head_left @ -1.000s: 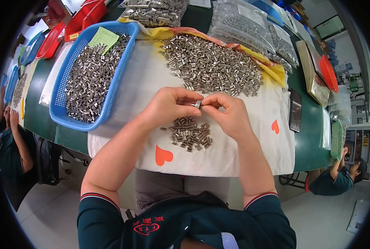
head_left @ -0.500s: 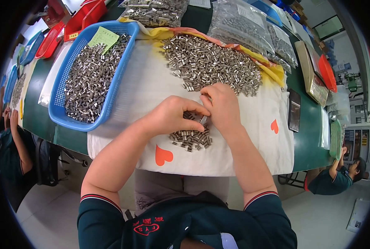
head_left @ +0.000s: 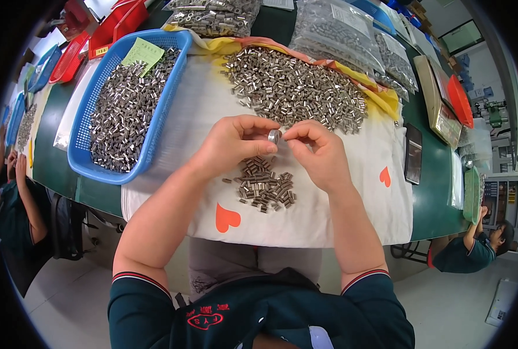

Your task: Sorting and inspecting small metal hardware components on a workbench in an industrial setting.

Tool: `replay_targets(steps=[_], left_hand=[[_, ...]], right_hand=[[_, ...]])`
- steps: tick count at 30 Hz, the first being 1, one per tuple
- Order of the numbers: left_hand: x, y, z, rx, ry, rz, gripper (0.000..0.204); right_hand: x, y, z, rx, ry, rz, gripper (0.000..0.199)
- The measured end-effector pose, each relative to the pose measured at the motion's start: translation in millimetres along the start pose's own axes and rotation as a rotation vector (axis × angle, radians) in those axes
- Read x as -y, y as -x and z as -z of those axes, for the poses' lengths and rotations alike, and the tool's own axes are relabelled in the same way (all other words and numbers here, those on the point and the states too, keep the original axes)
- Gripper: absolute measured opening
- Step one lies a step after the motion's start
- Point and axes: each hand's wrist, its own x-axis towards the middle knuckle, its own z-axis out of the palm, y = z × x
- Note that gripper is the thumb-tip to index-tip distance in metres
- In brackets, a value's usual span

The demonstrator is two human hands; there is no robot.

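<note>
My left hand (head_left: 234, 145) and my right hand (head_left: 319, 152) meet above the white cloth (head_left: 352, 203), both pinching one small metal sleeve (head_left: 274, 136) between their fingertips. Just below the hands lies a small heap of metal sleeves (head_left: 263, 185) on the cloth. A large pile of the same metal sleeves (head_left: 296, 90) spreads out beyond the hands.
A blue basket (head_left: 160, 116) full of metal sleeves with a green note stands at the left. Clear bags of parts (head_left: 340, 29) lie at the back. A dark phone (head_left: 413, 154) rests at the right. Other people sit at both table ends.
Both hands dipped to the small heap half a second ago and have risen again, holding a single sleeve between them.
</note>
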Motion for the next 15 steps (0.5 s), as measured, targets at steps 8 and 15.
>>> replay_targets(steps=[8,15], left_hand=[[5,-2,-1,0.057,-0.014,-0.035,0.035],[5,2,-5,-0.046,-0.08,-0.035,0.033]], right_hand=[[6,3,-10,-0.032,0.052,0.011,0.011],[7,4,-18,-0.15,0.38,0.231,0.011]])
